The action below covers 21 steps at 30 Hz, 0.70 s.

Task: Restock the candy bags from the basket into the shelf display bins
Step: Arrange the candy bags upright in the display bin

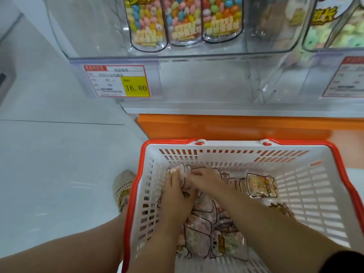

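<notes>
A white basket with an orange rim [307,186] stands on the floor below the shelf. Several clear candy bags [204,233] with pale sweets lie in its bottom, and one bag [261,186] lies apart toward the right. Both my hands are down in the basket's far left corner. My left hand [177,192] and my right hand [206,179] grip the same bag [184,170] there, fingers curled over its top. Above, a clear display bin [94,36] holds three bags of colourful jelly beans [183,20].
A price tag reading 16.80 [118,80] hangs on the bin's front. A second bin with green candy [334,30] sits at the right. An orange shelf base [236,127] is behind the basket. My foot in a knit shoe [123,186] stands left of the basket.
</notes>
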Each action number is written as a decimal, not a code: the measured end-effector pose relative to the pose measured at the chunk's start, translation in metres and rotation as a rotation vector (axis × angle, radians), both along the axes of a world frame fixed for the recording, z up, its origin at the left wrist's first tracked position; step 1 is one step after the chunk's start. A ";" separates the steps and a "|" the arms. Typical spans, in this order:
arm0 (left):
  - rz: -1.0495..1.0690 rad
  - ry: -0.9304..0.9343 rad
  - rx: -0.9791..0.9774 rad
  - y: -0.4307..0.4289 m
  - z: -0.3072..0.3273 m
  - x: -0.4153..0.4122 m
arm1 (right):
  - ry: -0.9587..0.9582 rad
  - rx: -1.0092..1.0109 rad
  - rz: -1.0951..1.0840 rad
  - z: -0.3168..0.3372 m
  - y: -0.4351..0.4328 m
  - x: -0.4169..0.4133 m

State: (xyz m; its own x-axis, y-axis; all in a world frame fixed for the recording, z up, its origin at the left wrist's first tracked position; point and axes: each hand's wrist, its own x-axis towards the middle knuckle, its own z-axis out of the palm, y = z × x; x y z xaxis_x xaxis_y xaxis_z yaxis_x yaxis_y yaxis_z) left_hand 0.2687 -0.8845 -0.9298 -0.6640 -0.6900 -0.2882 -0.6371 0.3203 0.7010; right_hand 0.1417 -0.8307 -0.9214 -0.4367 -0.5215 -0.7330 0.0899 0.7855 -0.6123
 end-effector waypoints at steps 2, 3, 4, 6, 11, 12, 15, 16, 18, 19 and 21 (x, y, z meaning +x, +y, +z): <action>0.005 -0.018 -0.028 0.003 0.003 0.001 | 0.052 0.044 0.017 -0.007 -0.007 0.003; 0.016 -0.031 -0.047 0.005 0.003 0.002 | 0.101 0.073 0.039 -0.009 -0.008 0.004; 0.028 -0.035 -0.063 0.007 0.003 0.003 | 0.157 0.101 0.075 -0.010 -0.007 0.003; 0.110 0.020 -0.053 0.009 0.007 0.005 | 0.244 0.137 0.152 -0.012 -0.002 0.000; 0.491 0.101 0.115 0.008 0.027 -0.005 | 0.275 0.090 0.121 -0.007 0.028 -0.004; 0.525 0.090 0.124 0.008 0.031 -0.009 | 0.285 0.073 0.095 -0.003 0.036 -0.004; 0.618 0.064 0.282 0.012 0.041 -0.022 | 0.335 0.030 0.019 0.016 0.062 -0.008; 0.641 0.031 0.394 0.013 0.041 -0.026 | 0.361 -0.002 0.001 0.025 0.070 -0.009; 0.714 -0.009 0.708 0.016 0.041 -0.033 | 0.470 -0.061 0.023 0.045 0.087 -0.012; 0.742 0.029 0.895 0.018 0.046 -0.036 | 0.567 -0.080 0.061 0.055 0.094 -0.013; 0.702 0.166 1.195 0.032 0.077 -0.039 | 0.753 -0.134 0.116 0.078 0.107 -0.010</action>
